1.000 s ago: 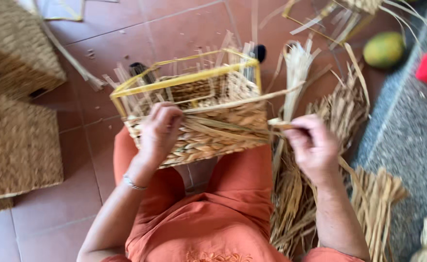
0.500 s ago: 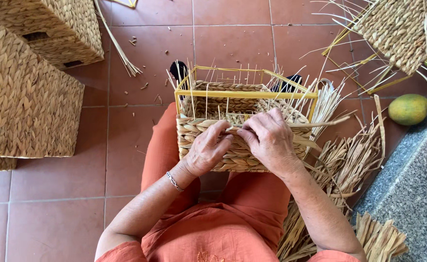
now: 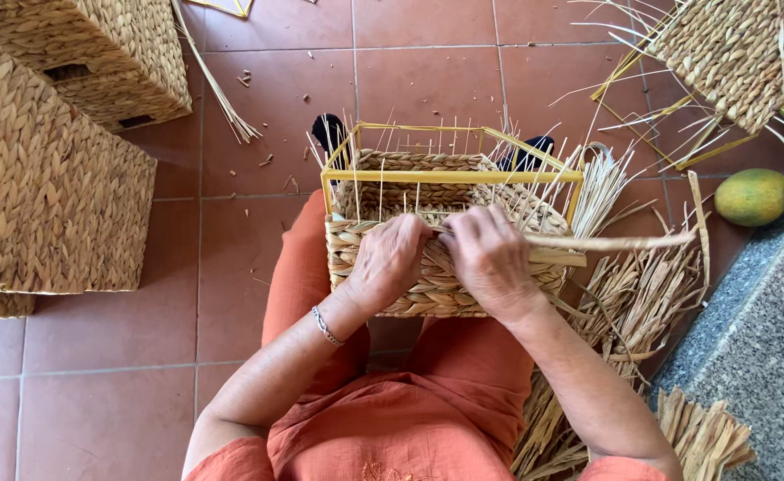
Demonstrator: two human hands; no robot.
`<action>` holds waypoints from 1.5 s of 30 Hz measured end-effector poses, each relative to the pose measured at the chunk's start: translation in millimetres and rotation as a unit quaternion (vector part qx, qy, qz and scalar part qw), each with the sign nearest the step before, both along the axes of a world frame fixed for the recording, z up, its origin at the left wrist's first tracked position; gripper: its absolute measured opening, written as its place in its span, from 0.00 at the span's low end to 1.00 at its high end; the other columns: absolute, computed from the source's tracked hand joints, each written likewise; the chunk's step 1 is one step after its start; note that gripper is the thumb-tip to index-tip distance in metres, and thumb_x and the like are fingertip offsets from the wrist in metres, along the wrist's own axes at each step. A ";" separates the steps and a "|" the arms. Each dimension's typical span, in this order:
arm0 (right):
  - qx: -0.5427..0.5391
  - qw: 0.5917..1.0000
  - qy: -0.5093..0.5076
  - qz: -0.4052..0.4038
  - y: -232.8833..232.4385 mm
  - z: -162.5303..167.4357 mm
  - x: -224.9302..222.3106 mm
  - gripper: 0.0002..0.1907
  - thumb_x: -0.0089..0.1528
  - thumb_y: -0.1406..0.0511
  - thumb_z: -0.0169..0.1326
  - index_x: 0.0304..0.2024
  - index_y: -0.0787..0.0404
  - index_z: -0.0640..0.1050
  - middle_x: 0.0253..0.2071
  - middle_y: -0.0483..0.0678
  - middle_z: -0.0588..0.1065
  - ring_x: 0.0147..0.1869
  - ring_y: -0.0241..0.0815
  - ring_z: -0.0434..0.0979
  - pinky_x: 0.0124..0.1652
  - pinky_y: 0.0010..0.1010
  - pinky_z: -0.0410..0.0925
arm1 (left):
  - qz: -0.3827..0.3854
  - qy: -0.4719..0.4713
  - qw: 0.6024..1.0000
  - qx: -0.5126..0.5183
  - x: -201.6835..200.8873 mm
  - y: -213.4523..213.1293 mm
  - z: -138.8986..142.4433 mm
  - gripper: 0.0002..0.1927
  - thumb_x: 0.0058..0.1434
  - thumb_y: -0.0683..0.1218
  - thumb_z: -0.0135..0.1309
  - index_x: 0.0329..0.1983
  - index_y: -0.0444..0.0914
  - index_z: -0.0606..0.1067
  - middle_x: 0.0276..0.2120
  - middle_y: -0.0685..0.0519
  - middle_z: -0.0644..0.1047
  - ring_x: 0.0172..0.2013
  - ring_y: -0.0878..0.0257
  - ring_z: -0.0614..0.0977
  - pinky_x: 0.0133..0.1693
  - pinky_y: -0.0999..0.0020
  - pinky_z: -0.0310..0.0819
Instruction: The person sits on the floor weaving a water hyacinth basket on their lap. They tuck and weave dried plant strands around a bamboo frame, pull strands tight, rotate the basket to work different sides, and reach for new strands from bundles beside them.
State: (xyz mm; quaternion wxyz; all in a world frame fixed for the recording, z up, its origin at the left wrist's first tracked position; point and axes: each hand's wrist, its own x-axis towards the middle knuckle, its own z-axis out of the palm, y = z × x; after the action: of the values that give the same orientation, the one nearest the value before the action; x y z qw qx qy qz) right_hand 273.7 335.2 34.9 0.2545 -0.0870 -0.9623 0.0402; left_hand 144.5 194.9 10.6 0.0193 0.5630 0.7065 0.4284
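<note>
Item: half-woven basket [image 3: 445, 267] on yellow wire frame [image 3: 450, 176]. Left hand [image 3: 390, 258] pressed weave; right hand [image 3: 490, 258] pinched flat strand [image 3: 624, 240]. Advised: strand kept taut, rows packed tight.

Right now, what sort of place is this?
Probably a home or small basket-weaving workspace, on the floor. Both hands, left hand and right hand, press on a half-woven basket on a yellow frame; finished baskets stand on red floor tiles, with loose straw beside.

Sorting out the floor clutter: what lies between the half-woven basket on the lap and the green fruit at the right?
In the head view, loose dried straw strands lie between the half-woven basket and the green fruit.
</note>
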 end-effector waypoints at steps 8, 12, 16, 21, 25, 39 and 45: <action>0.015 0.998 0.048 -0.041 3.4 11.4 25.4 0.11 0.57 0.65 0.68 0.37 0.58 0.78 0.35 0.45 0.78 0.40 0.42 0.74 0.41 0.37 0.70 | 0.016 0.058 0.998 0.017 -3.0 15.0 9.0 0.15 0.57 0.34 0.50 0.48 0.36 0.68 0.35 0.42 0.75 0.37 0.44 0.81 0.36 0.52 0.76; 0.029 0.997 0.057 -0.040 1.9 14.3 64.9 0.17 0.55 0.59 0.72 0.37 0.60 0.80 0.34 0.45 0.75 0.37 0.42 0.70 0.39 0.38 0.67 | 0.011 0.026 1.000 0.007 -4.5 14.6 13.9 0.15 0.60 0.35 0.52 0.50 0.36 0.68 0.35 0.42 0.77 0.33 0.45 0.82 0.33 0.53 0.77; 0.042 0.995 -0.027 -0.086 -3.3 -11.1 89.7 0.21 0.52 0.57 0.70 0.39 0.64 0.79 0.39 0.50 0.74 0.40 0.46 0.74 0.39 0.37 0.71 | 0.000 -0.064 0.998 0.005 -13.4 16.8 17.2 0.16 0.62 0.37 0.55 0.52 0.37 0.69 0.32 0.45 0.79 0.30 0.47 0.82 0.31 0.54 0.77; -0.164 0.983 -0.029 -0.082 2.4 -36.1 114.9 0.11 0.64 0.65 0.62 0.45 0.65 0.76 0.40 0.52 0.77 0.38 0.41 0.79 0.37 0.31 0.75 | -0.030 -0.074 0.997 -0.013 -21.1 14.3 27.4 0.15 0.61 0.38 0.57 0.51 0.38 0.71 0.31 0.45 0.80 0.30 0.48 0.84 0.32 0.55 0.77; -0.359 0.913 -0.158 -0.115 16.0 -14.8 150.3 0.14 0.63 0.65 0.57 0.51 0.63 0.79 0.35 0.51 0.82 0.23 0.35 0.78 0.22 0.29 0.72 | -0.069 -0.070 0.993 -0.058 -36.0 20.0 42.5 0.15 0.58 0.41 0.61 0.47 0.37 0.72 0.27 0.47 0.81 0.31 0.48 0.84 0.33 0.56 0.77; 0.148 0.960 0.165 -0.173 22.8 34.9 142.5 0.11 0.63 0.70 0.68 0.48 0.60 0.87 0.42 0.57 0.69 0.42 0.45 0.69 0.34 0.31 0.65 | 0.069 -0.339 0.938 0.038 -185.4 33.7 62.2 0.02 0.67 0.40 0.59 0.40 0.35 0.78 0.28 0.53 0.82 0.26 0.70 0.79 0.29 0.73 0.77; -0.086 0.943 0.317 0.047 -2.4 -16.1 64.4 0.09 0.65 0.74 0.64 0.47 0.61 0.83 0.53 0.59 0.67 0.52 0.47 0.81 0.35 0.21 0.77 | -0.117 -0.096 0.953 -0.263 -205.0 93.4 23.8 0.07 0.58 0.43 0.60 0.37 0.38 0.84 0.27 0.53 0.83 0.25 0.67 0.84 0.33 0.69 0.81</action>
State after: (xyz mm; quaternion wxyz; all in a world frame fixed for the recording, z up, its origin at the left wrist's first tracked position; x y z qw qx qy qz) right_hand 338.2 332.8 18.8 0.5361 -0.0459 -0.8275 0.1604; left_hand -60.6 288.3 34.4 0.2841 0.5734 0.7177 0.2744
